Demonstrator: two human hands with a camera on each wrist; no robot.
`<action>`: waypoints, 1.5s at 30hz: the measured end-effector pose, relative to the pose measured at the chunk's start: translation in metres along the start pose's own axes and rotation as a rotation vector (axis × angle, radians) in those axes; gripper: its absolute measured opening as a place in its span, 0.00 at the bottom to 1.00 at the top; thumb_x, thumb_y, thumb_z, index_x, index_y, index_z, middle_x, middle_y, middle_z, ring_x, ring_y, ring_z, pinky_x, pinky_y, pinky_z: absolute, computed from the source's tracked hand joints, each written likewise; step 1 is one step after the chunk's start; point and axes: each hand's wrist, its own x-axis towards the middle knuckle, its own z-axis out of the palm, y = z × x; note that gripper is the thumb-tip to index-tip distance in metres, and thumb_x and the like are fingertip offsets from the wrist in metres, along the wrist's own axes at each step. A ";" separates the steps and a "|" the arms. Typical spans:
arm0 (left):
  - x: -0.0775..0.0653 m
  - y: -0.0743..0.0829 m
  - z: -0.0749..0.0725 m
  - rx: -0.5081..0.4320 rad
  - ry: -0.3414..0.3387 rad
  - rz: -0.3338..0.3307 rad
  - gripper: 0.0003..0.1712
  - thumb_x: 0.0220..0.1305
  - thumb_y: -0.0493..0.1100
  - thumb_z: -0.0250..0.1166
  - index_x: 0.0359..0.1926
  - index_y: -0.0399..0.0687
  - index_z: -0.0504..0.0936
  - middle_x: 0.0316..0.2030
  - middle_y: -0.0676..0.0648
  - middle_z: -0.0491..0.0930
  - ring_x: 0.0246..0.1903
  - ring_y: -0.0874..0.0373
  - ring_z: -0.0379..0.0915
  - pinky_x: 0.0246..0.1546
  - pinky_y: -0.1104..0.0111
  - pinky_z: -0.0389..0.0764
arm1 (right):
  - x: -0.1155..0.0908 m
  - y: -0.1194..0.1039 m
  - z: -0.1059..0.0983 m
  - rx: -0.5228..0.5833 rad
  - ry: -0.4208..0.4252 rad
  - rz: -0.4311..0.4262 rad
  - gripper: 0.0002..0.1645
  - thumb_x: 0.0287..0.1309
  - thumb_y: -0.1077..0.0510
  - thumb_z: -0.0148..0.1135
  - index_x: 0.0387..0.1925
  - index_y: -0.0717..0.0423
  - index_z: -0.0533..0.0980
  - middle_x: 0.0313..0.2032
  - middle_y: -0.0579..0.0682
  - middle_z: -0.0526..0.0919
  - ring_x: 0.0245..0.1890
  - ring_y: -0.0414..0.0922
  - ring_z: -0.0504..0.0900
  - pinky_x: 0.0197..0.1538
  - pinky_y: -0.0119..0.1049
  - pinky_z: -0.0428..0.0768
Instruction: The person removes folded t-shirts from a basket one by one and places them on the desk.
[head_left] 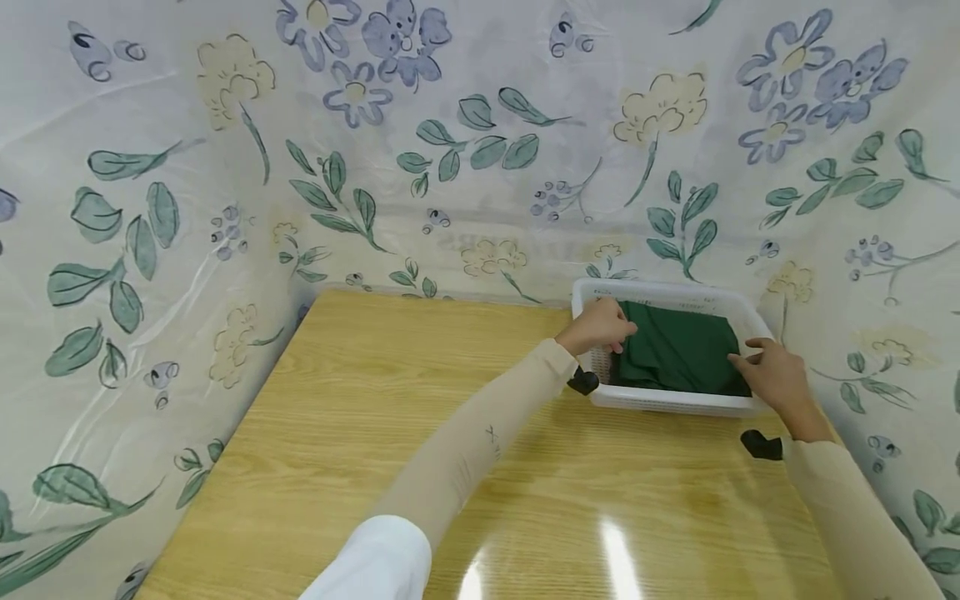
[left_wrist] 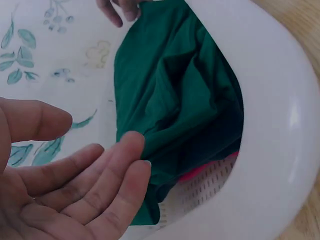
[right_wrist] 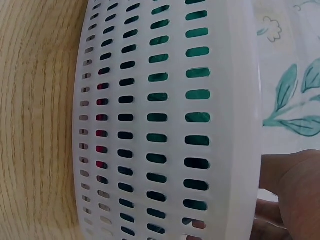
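Left hand (head_left: 598,325), seen from the head camera, reaches over the near-left side of a white basket (head_left: 671,402), its fingers at the left edge of a green cloth (head_left: 682,346). Opposite, the right hand (head_left: 776,375) is at the basket's right end, thumb and forefinger a little apart, the thumb tip at the cloth's right edge. The cloth lies inside the basket, fairly flat across the top and rumpled toward its left front. Basket and all stand at the far right of the wooden bench (head_left: 375,417), against a flowered sheet (head_left: 487,150). Both forearms are in beige sleeves (head_left: 468,458), with a small black piece (head_left: 583,381) at each wrist.

At the left wrist I see that hand plainly: fingers loosely extended, thumb well away from them, fingertips by the cloth's edge and nothing gripped. Something pink (left_wrist: 202,169) peeks out beneath the cloth, above the slotted basket floor. Fingertips of the right hand are at the cloth's far end.

At the right wrist, the basket's slotted wall fills most of the view, green showing through the slots near the rim and reddish pink lower down. Only part of the right hand shows beyond the rim, its fingertips mostly hidden.
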 end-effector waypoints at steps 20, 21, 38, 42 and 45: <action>0.021 -0.004 0.014 -0.247 -0.005 -0.328 0.36 0.76 0.44 0.61 0.77 0.35 0.60 0.47 0.36 0.76 0.35 0.47 0.78 0.43 0.58 0.86 | 0.009 0.007 0.006 -0.010 -0.106 0.056 0.37 0.74 0.45 0.58 0.56 0.82 0.75 0.53 0.78 0.79 0.49 0.72 0.80 0.48 0.61 0.81; 0.022 -0.004 0.015 -0.251 -0.001 -0.332 0.35 0.75 0.44 0.61 0.76 0.35 0.61 0.47 0.36 0.76 0.35 0.47 0.78 0.44 0.58 0.86 | 0.009 0.007 0.006 -0.005 -0.115 0.058 0.38 0.74 0.45 0.59 0.56 0.82 0.74 0.54 0.78 0.78 0.50 0.72 0.79 0.49 0.61 0.80; 0.024 -0.002 0.014 -0.281 -0.026 -0.271 0.24 0.75 0.44 0.63 0.66 0.38 0.76 0.63 0.41 0.72 0.44 0.49 0.72 0.54 0.55 0.81 | 0.011 0.006 0.005 0.178 -0.125 0.129 0.35 0.74 0.52 0.58 0.62 0.82 0.66 0.60 0.79 0.70 0.57 0.70 0.72 0.57 0.64 0.75; 0.028 -0.003 0.013 -0.295 -0.040 -0.289 0.26 0.74 0.44 0.64 0.67 0.38 0.75 0.60 0.40 0.74 0.44 0.47 0.74 0.53 0.56 0.81 | 0.012 0.007 0.007 0.181 -0.130 0.117 0.33 0.75 0.52 0.57 0.62 0.81 0.66 0.60 0.78 0.71 0.57 0.69 0.72 0.57 0.63 0.74; 0.036 -0.008 0.014 -0.249 -0.039 -0.298 0.25 0.74 0.45 0.64 0.66 0.40 0.77 0.61 0.42 0.75 0.52 0.47 0.76 0.54 0.56 0.81 | 0.014 0.008 0.008 0.188 -0.138 0.126 0.32 0.75 0.52 0.57 0.61 0.79 0.66 0.61 0.77 0.70 0.57 0.69 0.71 0.57 0.62 0.74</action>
